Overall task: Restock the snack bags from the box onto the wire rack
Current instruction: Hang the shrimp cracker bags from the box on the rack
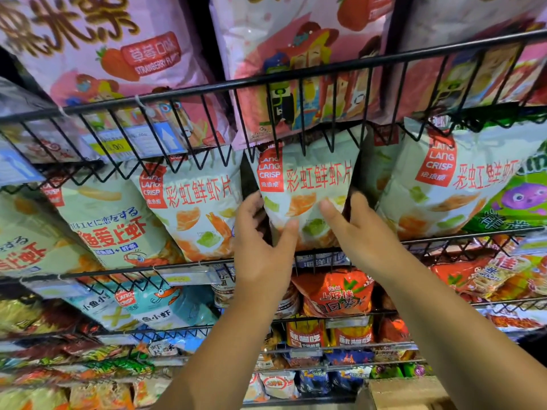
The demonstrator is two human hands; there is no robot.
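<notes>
A pale green Lang Lang Crisp shrimp-chip bag (pixel 305 184) stands in the middle tier of the black wire rack (pixel 296 75), between two bags of the same kind (pixel 195 208) (pixel 444 184). My left hand (pixel 263 247) grips its lower left edge, thumb on the front and fingers behind. On the lower right edge my right hand (pixel 352 229) holds it the same way, thumb pressed on the front. A corner of the cardboard box (pixel 405 393) shows at the bottom right.
Pink strawberry snack bags (pixel 112 51) fill the tier above. Red and orange bags (pixel 334 291) sit on the tiers below, with teal bags (pixel 142 303) to the left. A green bag (pixel 521 199) is at the far right. Price tags (pixel 133 140) hang on the rack fronts.
</notes>
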